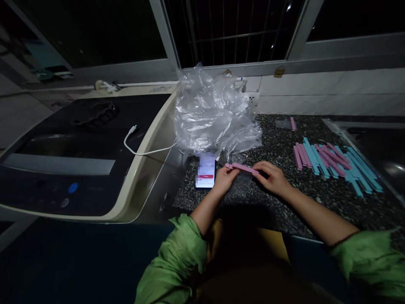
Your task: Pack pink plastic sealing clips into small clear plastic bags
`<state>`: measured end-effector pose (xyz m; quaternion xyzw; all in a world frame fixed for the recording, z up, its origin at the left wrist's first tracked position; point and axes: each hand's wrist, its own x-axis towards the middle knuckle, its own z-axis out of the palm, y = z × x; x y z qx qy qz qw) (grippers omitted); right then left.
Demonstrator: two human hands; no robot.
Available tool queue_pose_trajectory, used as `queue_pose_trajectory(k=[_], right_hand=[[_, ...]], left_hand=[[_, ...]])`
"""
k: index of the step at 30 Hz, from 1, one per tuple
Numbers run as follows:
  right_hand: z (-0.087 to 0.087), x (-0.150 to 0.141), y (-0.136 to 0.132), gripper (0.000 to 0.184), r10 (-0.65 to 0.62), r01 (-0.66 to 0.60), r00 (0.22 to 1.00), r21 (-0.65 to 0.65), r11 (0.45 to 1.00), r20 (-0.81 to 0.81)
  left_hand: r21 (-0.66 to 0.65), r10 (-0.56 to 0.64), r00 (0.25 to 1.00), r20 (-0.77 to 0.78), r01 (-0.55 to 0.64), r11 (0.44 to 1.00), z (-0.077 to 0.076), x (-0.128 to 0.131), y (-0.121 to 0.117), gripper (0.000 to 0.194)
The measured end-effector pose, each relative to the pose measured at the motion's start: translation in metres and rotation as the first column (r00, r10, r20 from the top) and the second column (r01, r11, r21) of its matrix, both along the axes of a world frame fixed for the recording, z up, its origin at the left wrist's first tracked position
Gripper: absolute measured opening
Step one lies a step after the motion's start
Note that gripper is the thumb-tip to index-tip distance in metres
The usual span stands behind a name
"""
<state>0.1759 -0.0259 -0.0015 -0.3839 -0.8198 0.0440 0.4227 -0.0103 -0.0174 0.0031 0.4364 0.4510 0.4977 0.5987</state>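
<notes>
A long, thin pink bag clip [245, 168] spans the gap between my two hands, over the granite counter. My left hand [224, 179] pinches its left end, where a small knob shows. The fingers of my right hand [271, 178] close on its right end. Beneath the clip lies a small clear plastic bag [243, 182], partly hidden. To the right is a loose pile of similar clips, with pink ones [332, 159] and blue ones [311, 155] overlapping. Farther back, one more pink clip [292, 123] rests beside a small clear wrapper [282, 124].
A lit phone [205, 171] lies left of my left hand. Behind it rises a heap of clear plastic bags [215, 114]. A washing machine [126, 202] with a white cable [148, 153] on top stands at left. At far right is a sink [387, 164].
</notes>
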Motion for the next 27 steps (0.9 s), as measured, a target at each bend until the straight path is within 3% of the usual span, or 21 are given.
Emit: queue_pose_trajectory(k=[15, 27], right_hand=[[-0.0025, -0.0014, -0.0001, 0.01, 0.013, -0.013, 1.0, -0.013, 1.0, -0.014], [-0.0015, -0.0016, -0.0011, 0.011, -0.008, 0.009, 1.0, -0.015, 1.0, 0.021]], left_hand=[[-0.044, -0.002, 1.0, 0.026, 0.004, 0.999, 0.0034, 0.0012, -0.0004, 0.003], [0.013, 0.004, 0.999, -0.047, -0.004, 1.0, 0.0025, -0.0012, -0.0009, 0.009]])
